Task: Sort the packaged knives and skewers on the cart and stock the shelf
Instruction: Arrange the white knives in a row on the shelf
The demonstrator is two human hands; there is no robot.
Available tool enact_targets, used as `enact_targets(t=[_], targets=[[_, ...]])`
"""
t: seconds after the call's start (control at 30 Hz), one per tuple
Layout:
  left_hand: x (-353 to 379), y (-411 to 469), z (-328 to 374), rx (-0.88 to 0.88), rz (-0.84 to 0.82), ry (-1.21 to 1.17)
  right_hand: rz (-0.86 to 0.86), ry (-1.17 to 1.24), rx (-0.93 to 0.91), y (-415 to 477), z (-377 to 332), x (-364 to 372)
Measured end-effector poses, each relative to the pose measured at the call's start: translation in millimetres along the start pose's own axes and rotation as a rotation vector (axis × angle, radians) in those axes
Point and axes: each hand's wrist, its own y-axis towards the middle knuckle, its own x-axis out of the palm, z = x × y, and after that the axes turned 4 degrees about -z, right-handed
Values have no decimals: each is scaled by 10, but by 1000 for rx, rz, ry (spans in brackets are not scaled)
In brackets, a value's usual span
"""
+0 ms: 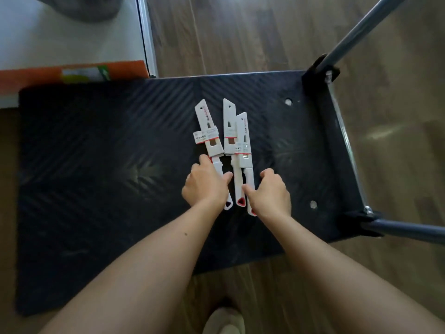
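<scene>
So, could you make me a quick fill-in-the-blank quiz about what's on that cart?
1. The cart holds ___ packaged knives.
2. The left hand grips the left knife by its ___.
3. The right hand grips the right knife, whose sleeve overlaps the ___ knife's.

Missing words: three; handle; middle.

A shop: stock cart (pixel 96 165) bearing packaged knives (pixel 229 126).
</scene>
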Motion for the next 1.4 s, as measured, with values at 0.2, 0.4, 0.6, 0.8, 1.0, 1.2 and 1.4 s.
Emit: enact_targets(t=[0.2, 0.4, 0.6, 0.8, 1.0, 1.2, 1.4], targets=[[38, 124, -16, -17, 55, -79, 17, 51, 5, 198, 57, -51], [-148, 68, -9, -87, -109, -282, -81, 50, -3, 86, -38, -216], [-592, -265, 87, -205, -282, -619, -170, 150, 33, -280, -179, -617], [-1488, -866, 347, -83, -243, -771, -182, 294, -33, -943, -508, -1329], [-2828, -1775, 786, 27, -184, -843, -143, 354, -185, -1918, -1202, -2444], [-4186, -2835, 1120, 100, -129, -975, -127, 418, -331, -3034, -1902, -3431], [-5106, -3746, 1201, 151, -44, -1004, -193, 486, -450, -4129, -2385, -4034]])
